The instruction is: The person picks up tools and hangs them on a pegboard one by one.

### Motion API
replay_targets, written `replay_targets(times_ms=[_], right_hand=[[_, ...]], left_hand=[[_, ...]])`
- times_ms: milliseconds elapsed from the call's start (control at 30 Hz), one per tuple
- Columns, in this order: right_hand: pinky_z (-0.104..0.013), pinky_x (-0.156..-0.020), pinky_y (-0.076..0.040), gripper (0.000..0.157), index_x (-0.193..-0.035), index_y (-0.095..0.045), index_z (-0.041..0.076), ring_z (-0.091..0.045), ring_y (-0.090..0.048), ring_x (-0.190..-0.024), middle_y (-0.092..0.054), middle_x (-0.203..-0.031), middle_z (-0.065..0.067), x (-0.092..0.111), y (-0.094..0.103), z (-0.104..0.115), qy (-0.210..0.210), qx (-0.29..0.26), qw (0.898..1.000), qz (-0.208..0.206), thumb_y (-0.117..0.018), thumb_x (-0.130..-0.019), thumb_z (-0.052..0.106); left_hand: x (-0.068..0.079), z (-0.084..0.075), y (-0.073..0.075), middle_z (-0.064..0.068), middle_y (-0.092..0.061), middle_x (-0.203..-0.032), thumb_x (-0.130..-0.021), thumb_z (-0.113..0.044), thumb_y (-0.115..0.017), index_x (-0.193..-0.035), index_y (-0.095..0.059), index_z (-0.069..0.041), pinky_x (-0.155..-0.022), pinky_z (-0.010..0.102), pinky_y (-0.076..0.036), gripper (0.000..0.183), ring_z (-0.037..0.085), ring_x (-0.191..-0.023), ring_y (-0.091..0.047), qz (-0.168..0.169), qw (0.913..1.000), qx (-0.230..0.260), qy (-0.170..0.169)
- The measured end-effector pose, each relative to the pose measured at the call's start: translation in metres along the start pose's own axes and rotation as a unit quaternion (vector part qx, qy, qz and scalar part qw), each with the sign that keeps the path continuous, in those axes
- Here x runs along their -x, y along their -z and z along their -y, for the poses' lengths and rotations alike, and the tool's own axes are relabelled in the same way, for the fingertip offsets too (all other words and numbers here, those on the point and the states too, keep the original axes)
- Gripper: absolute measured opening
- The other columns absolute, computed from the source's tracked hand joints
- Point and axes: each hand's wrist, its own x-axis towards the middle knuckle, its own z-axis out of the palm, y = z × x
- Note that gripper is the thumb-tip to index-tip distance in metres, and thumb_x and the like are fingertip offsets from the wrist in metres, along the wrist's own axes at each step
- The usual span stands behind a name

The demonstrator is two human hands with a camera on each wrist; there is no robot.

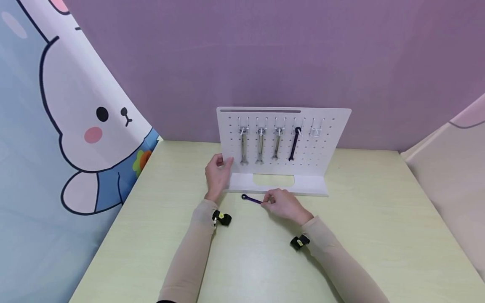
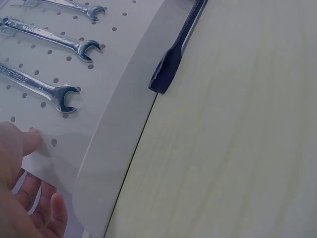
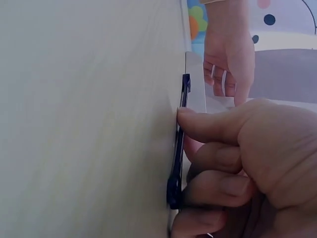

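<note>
A dark combination wrench (image 1: 251, 199) lies just in front of the white pegboard stand (image 1: 242, 182), near the table surface. My right hand (image 1: 282, 205) pinches it between thumb and fingers, covering its right part. In the right wrist view the wrench (image 3: 177, 158) runs alongside the fingertips. My left hand (image 1: 218, 174) holds the pegboard's left edge, thumb on the front face and fingers behind it. Several silver wrenches (image 1: 260, 145) and one dark wrench (image 1: 294, 144) hang from hooks on the board.
The rightmost hook (image 1: 315, 131) on the board carries no wrench. A pale wooden table (image 1: 246, 261) supports the stand, with a purple backdrop (image 1: 265, 54) behind. A cartoon-printed cloth (image 1: 87, 126) hangs at the left.
</note>
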Motion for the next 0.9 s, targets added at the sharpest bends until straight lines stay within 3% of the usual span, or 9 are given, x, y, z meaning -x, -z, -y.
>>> replay_targets(times_ms=[200, 433, 667, 900], right_hand=[[-0.027, -0.060, -0.049, 0.016, -0.101, -0.073, 0.012, -0.012, -0.056, -0.065, -0.068, -0.082, 0.003, 0.0023, 0.0026, 0.0030, 0.001, 0.000, 0.999, 0.047, -0.073, -0.101, 0.028], [-0.029, -0.064, -0.054, 0.014, -0.094, -0.078, 0.012, -0.010, -0.059, -0.060, -0.072, -0.080, 0.004, 0.0043, 0.0064, 0.0039, 0.043, -0.034, 0.994, 0.096, -0.076, -0.097, 0.026], [-0.025, -0.060, -0.048, 0.013, -0.094, -0.079, 0.013, -0.007, -0.052, -0.057, -0.067, -0.073, 0.007, 0.0046, 0.0069, 0.0033, 0.065, -0.043, 0.992, 0.104, -0.075, -0.097, 0.025], [-0.025, -0.063, -0.048, 0.014, -0.098, -0.077, 0.012, -0.007, -0.053, -0.059, -0.064, -0.074, 0.007, 0.0054, 0.0080, 0.0022, 0.084, -0.056, 0.991, 0.093, -0.074, -0.099, 0.025]], left_hand=[[0.0003, -0.0004, 0.0003, 0.013, -0.074, -0.120, -0.099, -0.035, -0.077, -0.126, -0.071, -0.008, -0.106, 0.051, -0.050, 0.039, 0.031, -0.117, -0.066, 0.001, 1.0000, 0.000, 0.002], [0.0001, -0.0007, 0.0004, 0.013, -0.075, -0.119, -0.098, -0.035, -0.077, -0.125, -0.071, -0.009, -0.106, 0.052, -0.050, 0.038, 0.031, -0.116, -0.067, -0.003, 1.0000, 0.001, -0.001], [0.0002, 0.0002, 0.0010, 0.013, -0.075, -0.120, -0.099, -0.034, -0.076, -0.125, -0.071, -0.009, -0.106, 0.052, -0.049, 0.037, 0.031, -0.115, -0.067, -0.004, 1.0000, -0.002, -0.007], [0.0007, 0.0003, 0.0014, 0.013, -0.075, -0.120, -0.099, -0.034, -0.076, -0.125, -0.071, -0.009, -0.105, 0.052, -0.050, 0.037, 0.032, -0.115, -0.067, -0.006, 0.9999, -0.002, -0.010]])
